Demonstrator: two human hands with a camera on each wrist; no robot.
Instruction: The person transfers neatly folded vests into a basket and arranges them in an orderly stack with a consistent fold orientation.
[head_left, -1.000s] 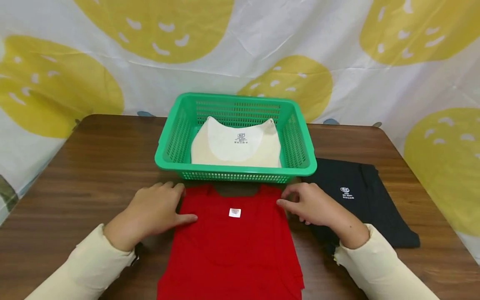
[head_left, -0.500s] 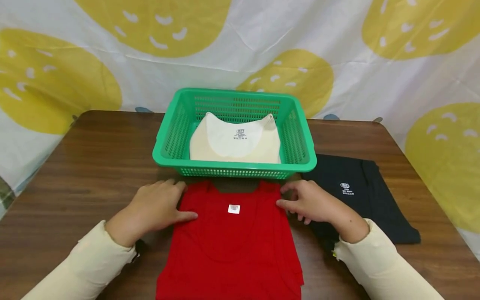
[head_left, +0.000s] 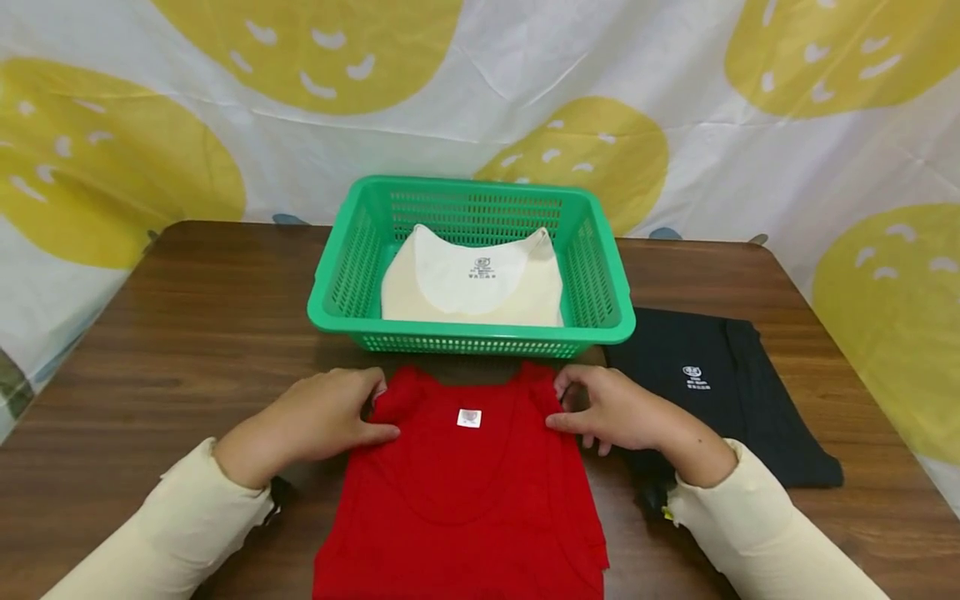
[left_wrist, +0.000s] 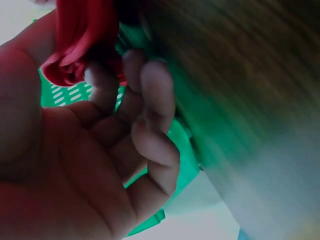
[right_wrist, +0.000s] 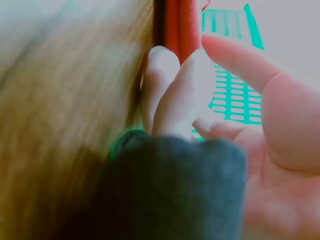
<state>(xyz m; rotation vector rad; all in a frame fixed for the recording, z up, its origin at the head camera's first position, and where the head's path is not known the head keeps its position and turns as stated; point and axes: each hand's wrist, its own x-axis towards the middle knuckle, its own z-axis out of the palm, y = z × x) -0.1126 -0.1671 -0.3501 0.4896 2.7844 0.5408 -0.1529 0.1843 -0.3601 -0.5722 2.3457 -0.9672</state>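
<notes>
A red tank top lies flat on the table, its neckline and white label toward the back. My left hand pinches its left shoulder, which is bunched and slightly raised. In the left wrist view, red cloth passes between that thumb and fingers, while the outer fingers curl loosely. At the other shoulder, my right hand pinches the cloth with thumb and fingers. The right wrist view shows the red edge held at the fingertips. The lower part of the top runs out of the head view.
Just behind the top stands a green plastic basket with a cream garment inside. A folded black garment lies on the right, partly under my right forearm. The brown wooden table ends at a patterned curtain.
My hands have moved slightly inward and now pinch both shoulders of the red tank top, whose upper corners have lifted and bunched. The basket and black garment have stayed put.
</notes>
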